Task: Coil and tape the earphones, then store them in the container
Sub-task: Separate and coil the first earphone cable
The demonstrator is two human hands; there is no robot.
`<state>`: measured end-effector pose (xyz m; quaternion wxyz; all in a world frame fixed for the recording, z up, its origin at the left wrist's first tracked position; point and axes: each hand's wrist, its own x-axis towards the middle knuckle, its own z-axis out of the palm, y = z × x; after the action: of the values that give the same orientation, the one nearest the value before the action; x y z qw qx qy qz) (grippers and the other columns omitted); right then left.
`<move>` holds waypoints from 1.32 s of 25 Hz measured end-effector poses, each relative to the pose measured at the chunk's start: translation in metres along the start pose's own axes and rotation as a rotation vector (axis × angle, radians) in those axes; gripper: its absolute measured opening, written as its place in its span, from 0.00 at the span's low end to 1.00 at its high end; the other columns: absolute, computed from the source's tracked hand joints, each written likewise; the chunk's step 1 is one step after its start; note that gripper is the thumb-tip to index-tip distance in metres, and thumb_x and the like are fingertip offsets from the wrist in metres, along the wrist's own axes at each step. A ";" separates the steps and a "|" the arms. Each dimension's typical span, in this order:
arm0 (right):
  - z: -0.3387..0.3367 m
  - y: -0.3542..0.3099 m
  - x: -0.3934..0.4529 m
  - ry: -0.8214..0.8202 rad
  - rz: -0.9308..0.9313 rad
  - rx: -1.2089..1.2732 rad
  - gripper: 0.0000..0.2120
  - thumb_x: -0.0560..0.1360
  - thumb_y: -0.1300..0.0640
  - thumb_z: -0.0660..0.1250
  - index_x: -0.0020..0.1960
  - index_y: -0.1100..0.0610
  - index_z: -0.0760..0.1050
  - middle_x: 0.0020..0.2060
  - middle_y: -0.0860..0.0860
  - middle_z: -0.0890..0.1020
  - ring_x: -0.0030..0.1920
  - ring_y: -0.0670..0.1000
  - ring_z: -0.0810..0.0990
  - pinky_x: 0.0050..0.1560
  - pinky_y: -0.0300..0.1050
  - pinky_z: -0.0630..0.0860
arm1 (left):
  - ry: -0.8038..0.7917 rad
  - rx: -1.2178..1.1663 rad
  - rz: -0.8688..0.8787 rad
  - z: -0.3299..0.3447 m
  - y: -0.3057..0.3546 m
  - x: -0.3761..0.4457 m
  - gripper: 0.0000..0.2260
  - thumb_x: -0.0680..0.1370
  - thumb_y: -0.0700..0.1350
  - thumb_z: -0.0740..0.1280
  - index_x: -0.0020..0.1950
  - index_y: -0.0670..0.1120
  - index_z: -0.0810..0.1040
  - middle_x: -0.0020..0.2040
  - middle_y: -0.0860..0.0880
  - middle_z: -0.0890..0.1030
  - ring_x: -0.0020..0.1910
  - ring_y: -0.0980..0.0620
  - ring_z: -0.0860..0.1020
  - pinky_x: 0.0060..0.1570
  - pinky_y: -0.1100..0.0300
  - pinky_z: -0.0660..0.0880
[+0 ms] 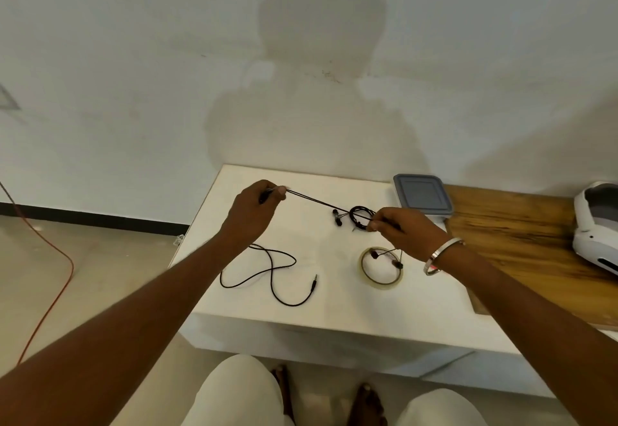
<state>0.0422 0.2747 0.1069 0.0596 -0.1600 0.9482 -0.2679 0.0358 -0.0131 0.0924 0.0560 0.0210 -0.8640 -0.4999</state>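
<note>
My left hand [255, 206] and my right hand [406, 231] hold a black earphone cable [314, 203] stretched taut between them above the white table [334, 305]. The cable's loose tail with its jack plug [313, 281] lies looped on the table below my left forearm. Two earbuds [388, 258] dangle under my right hand over a clear tape roll [381, 268]. A second, coiled black earphone set [356, 216] lies just left of my right hand. The container with a grey lid [423, 195] sits shut at the table's far right.
A wooden surface [521, 235] adjoins the table on the right, carrying a white device [597, 225]. An orange cable [50, 292] runs across the floor at left. My knees and bare feet show below the table's front edge. A white wall stands close behind.
</note>
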 end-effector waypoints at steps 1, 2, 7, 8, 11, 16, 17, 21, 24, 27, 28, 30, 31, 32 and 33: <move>-0.002 0.006 -0.003 -0.013 0.009 -0.041 0.09 0.79 0.53 0.60 0.47 0.51 0.78 0.30 0.44 0.75 0.31 0.45 0.73 0.31 0.32 0.65 | 0.030 0.015 -0.020 -0.003 -0.004 0.001 0.13 0.79 0.55 0.62 0.48 0.46 0.79 0.32 0.52 0.73 0.31 0.54 0.69 0.34 0.60 0.65; -0.005 0.011 -0.006 -0.020 0.025 -0.067 0.09 0.79 0.53 0.60 0.48 0.52 0.78 0.31 0.43 0.75 0.31 0.44 0.73 0.31 0.31 0.65 | 0.046 0.036 -0.036 -0.005 -0.007 0.003 0.13 0.79 0.55 0.62 0.48 0.46 0.79 0.33 0.52 0.73 0.32 0.53 0.70 0.34 0.60 0.65; -0.013 0.034 -0.012 -0.021 0.081 -0.155 0.10 0.80 0.55 0.58 0.51 0.55 0.78 0.37 0.44 0.78 0.33 0.38 0.72 0.32 0.27 0.64 | 0.097 0.125 -0.114 -0.013 -0.028 0.004 0.14 0.80 0.55 0.62 0.49 0.45 0.79 0.39 0.49 0.78 0.39 0.51 0.73 0.36 0.62 0.67; -0.014 0.037 -0.012 -0.019 0.081 -0.174 0.10 0.80 0.55 0.58 0.52 0.56 0.78 0.37 0.43 0.77 0.33 0.37 0.71 0.33 0.27 0.63 | 0.096 0.135 -0.130 -0.014 -0.033 0.004 0.14 0.80 0.55 0.62 0.49 0.45 0.78 0.39 0.50 0.77 0.41 0.50 0.75 0.36 0.62 0.67; -0.014 0.037 -0.011 0.003 0.040 -0.166 0.11 0.80 0.55 0.57 0.53 0.56 0.78 0.38 0.41 0.78 0.36 0.40 0.73 0.36 0.28 0.64 | 0.067 0.208 -0.184 -0.006 -0.045 0.001 0.11 0.78 0.52 0.66 0.51 0.45 0.77 0.44 0.49 0.79 0.50 0.45 0.79 0.44 0.58 0.70; -0.014 0.014 0.002 -0.064 -0.125 -0.325 0.12 0.80 0.53 0.57 0.58 0.54 0.76 0.50 0.51 0.81 0.49 0.52 0.79 0.49 0.44 0.75 | -0.167 0.359 0.141 0.030 -0.023 -0.014 0.25 0.73 0.47 0.67 0.70 0.46 0.69 0.69 0.46 0.67 0.68 0.47 0.67 0.66 0.54 0.65; -0.012 0.005 0.005 -0.048 -0.191 -0.405 0.11 0.79 0.53 0.59 0.58 0.53 0.77 0.50 0.51 0.80 0.50 0.53 0.78 0.49 0.46 0.74 | -0.238 0.185 0.183 0.039 -0.009 -0.017 0.21 0.75 0.45 0.65 0.68 0.47 0.72 0.67 0.48 0.71 0.65 0.50 0.70 0.63 0.57 0.68; -0.001 -0.019 0.008 0.214 -0.497 -0.610 0.08 0.67 0.55 0.75 0.45 0.47 0.81 0.49 0.52 0.78 0.51 0.55 0.72 0.43 0.47 0.69 | -0.291 -0.006 0.214 0.058 0.029 -0.023 0.19 0.79 0.35 0.60 0.68 0.49 0.71 0.65 0.50 0.74 0.57 0.53 0.73 0.55 0.64 0.71; 0.005 -0.032 0.011 0.157 -0.643 -0.562 0.12 0.64 0.60 0.77 0.44 0.47 0.81 0.43 0.53 0.77 0.41 0.53 0.73 0.34 0.43 0.67 | -0.341 0.109 0.413 0.050 0.028 -0.017 0.33 0.76 0.30 0.61 0.76 0.52 0.58 0.74 0.53 0.63 0.70 0.55 0.65 0.68 0.63 0.62; 0.009 -0.042 0.014 0.120 -0.700 -0.460 0.11 0.65 0.62 0.77 0.44 0.50 0.82 0.40 0.55 0.78 0.36 0.53 0.74 0.30 0.44 0.72 | -0.476 0.085 0.407 0.042 0.031 -0.016 0.28 0.77 0.34 0.65 0.74 0.52 0.63 0.69 0.56 0.71 0.67 0.63 0.68 0.68 0.66 0.63; 0.010 -0.045 0.014 0.116 -0.697 -0.431 0.10 0.65 0.62 0.76 0.44 0.51 0.82 0.40 0.55 0.77 0.36 0.54 0.75 0.31 0.45 0.73 | -0.508 0.054 0.402 0.039 0.032 -0.016 0.24 0.77 0.33 0.64 0.70 0.51 0.68 0.64 0.56 0.76 0.64 0.64 0.72 0.66 0.65 0.66; 0.012 -0.047 0.014 0.121 -0.694 -0.393 0.10 0.67 0.63 0.75 0.45 0.51 0.82 0.40 0.55 0.76 0.37 0.53 0.74 0.31 0.44 0.73 | -0.573 0.001 0.373 0.034 0.032 -0.016 0.16 0.77 0.32 0.61 0.62 0.46 0.73 0.55 0.54 0.81 0.58 0.62 0.78 0.61 0.63 0.72; 0.012 -0.047 0.015 0.129 -0.698 -0.388 0.10 0.68 0.64 0.74 0.46 0.51 0.82 0.40 0.55 0.76 0.37 0.53 0.74 0.31 0.44 0.72 | -0.599 -0.007 0.345 0.031 0.031 -0.016 0.14 0.78 0.32 0.60 0.61 0.45 0.74 0.51 0.52 0.82 0.54 0.59 0.80 0.58 0.63 0.74; 0.012 -0.046 0.015 0.137 -0.699 -0.383 0.10 0.69 0.64 0.73 0.46 0.52 0.81 0.40 0.55 0.75 0.37 0.53 0.73 0.31 0.44 0.71 | -0.613 -0.012 0.315 0.028 0.032 -0.016 0.12 0.79 0.33 0.59 0.59 0.45 0.75 0.49 0.50 0.83 0.49 0.58 0.81 0.54 0.62 0.76; 0.013 -0.045 0.015 0.148 -0.694 -0.367 0.09 0.70 0.64 0.71 0.47 0.52 0.81 0.41 0.55 0.75 0.37 0.53 0.73 0.31 0.44 0.71 | -0.619 -0.017 0.287 0.026 0.033 -0.016 0.12 0.80 0.33 0.58 0.56 0.45 0.76 0.47 0.49 0.83 0.45 0.57 0.81 0.50 0.61 0.77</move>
<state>0.0426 0.2266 0.1194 -0.1326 -0.4590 0.8717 -0.1089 0.0490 0.0270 0.1069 -0.1389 -0.2540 -0.8300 -0.4768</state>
